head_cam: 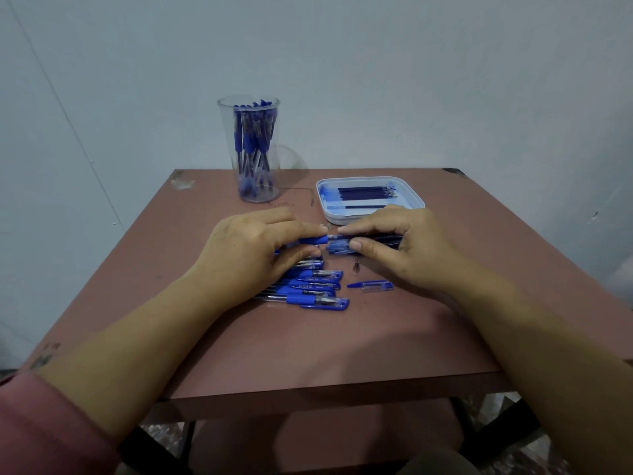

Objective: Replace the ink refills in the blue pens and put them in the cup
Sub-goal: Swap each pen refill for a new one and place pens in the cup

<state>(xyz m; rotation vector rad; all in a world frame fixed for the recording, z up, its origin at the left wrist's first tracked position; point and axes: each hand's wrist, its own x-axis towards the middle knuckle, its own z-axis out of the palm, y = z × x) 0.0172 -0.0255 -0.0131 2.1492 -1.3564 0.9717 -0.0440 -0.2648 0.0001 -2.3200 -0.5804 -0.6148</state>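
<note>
Blue pen (313, 240), partly dismantled, is pinched above the table (376, 337): the grip end by the left hand (246, 248), the dark shaft by the right hand (404, 241). The cup (224, 138) is already well stocked with pens. Several capped pens (308, 289) are left lying under the left hand; refills (366, 193) are left in the tray (416, 200). Progress is judged past halfway.

Scuffed reddish-brown table (342, 344), pale grey wall (411, 80) behind, pink sleeve (41, 423)
</note>
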